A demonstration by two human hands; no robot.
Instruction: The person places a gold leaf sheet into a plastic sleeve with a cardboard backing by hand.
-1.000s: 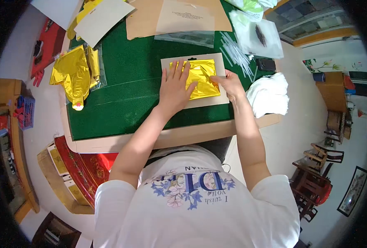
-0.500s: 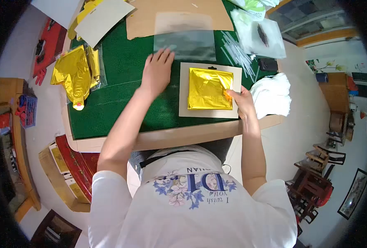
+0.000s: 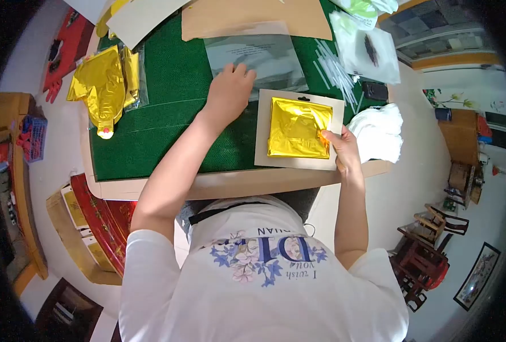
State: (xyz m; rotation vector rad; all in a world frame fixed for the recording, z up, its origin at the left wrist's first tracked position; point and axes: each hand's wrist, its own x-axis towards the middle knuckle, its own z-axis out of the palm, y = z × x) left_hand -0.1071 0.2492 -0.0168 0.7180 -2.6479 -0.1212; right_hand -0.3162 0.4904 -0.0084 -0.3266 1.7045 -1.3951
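My left hand (image 3: 230, 94) rests on the near left part of a clear plastic bag (image 3: 264, 60) with small print. Its fingers are curled down onto the film, and their tips are hidden. To the right, my right hand (image 3: 345, 149) pinches a beige cardboard card (image 3: 263, 137) at its right edge, thumb on top. Folded gold foil (image 3: 299, 128), shiny and roughly square, lies on that card. A black hang hole shows at the card's top edge. The card is slightly tilted, and its upper edge is close to the bag.
Green cloth (image 3: 144, 137) covers the table. Gold foil balloons (image 3: 99, 85) lie at left. Brown cardboard (image 3: 253, 17) is at the back. On the right are clear straws (image 3: 335, 71), a plastic packet (image 3: 370, 54), a black box (image 3: 374, 90) and white cloth (image 3: 376, 134).
The plastic bag has turned and come nearer with my left hand, whose fingers have curled. My right hand has shifted the card with the foil slightly right and tilted it.
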